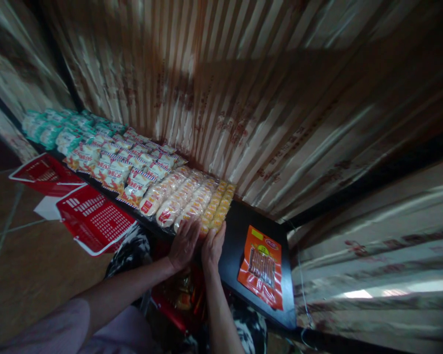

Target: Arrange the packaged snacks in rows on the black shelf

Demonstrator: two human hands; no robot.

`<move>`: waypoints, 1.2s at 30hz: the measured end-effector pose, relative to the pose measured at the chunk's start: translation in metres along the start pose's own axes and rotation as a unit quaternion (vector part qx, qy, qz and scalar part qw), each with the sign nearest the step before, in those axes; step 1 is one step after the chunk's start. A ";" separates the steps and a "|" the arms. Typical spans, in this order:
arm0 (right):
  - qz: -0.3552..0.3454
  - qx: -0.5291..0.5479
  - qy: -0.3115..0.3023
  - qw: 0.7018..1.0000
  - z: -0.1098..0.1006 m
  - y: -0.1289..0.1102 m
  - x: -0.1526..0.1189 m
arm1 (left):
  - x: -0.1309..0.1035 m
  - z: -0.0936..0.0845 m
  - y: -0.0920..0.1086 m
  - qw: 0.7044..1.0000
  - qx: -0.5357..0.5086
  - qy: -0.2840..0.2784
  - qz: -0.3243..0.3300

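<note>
My left hand (186,242) rests at the front end of the rows of packets, fingers stretched out and touching the white wrapped rounds (192,212). My right hand (213,246) is beside it, fingers extended along the near end of the small yellow packets (217,202). Neither hand visibly grips anything; the fingertips partly hide the packets' front ends. To the left of the white rounds stand several rows of red-and-white snack bags (112,169), and beyond them green-and-white bags (55,129). An orange pouch of thin brown sticks (263,268) lies flat to the right.
The packets and pouch sit on a narrow black table (239,228). Red baskets (96,219) stand on the floor at left, beside a tiled floor (18,255). A red container with shiny packets (184,297) is below, between my knees. A pleated curtain (214,98) hangs right behind the table.
</note>
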State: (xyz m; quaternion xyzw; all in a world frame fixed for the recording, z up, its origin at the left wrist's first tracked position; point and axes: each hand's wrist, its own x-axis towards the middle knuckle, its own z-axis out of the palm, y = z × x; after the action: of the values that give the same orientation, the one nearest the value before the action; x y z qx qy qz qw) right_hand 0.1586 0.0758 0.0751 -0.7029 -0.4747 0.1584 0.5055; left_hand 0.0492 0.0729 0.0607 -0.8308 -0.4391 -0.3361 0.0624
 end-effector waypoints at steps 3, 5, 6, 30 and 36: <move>-0.002 -0.010 0.010 1.000 0.001 0.003 -0.001 | 0.001 0.000 -0.001 1.000 0.002 -0.003 -0.001; -0.010 -0.021 0.012 1.000 0.002 0.004 -0.002 | 0.000 0.001 -0.001 1.000 0.001 -0.008 -0.005; -0.014 -0.027 0.012 0.999 0.003 0.004 -0.002 | 0.000 0.002 -0.002 1.000 0.000 -0.011 -0.006; 0.020 -0.014 0.017 1.000 -0.012 -0.001 -0.012 | 0.004 -0.005 -0.001 1.000 -0.008 -0.009 0.004; 0.020 -0.002 0.050 0.999 -0.028 -0.009 -0.043 | 0.000 -0.011 -0.002 0.999 -0.048 0.009 0.013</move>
State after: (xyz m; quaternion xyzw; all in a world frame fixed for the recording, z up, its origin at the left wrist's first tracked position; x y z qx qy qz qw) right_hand 0.1517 0.0251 0.0843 -0.7200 -0.4350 0.1326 0.5242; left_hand 0.0419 0.0698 0.0686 -0.8356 -0.4112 -0.3630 0.0306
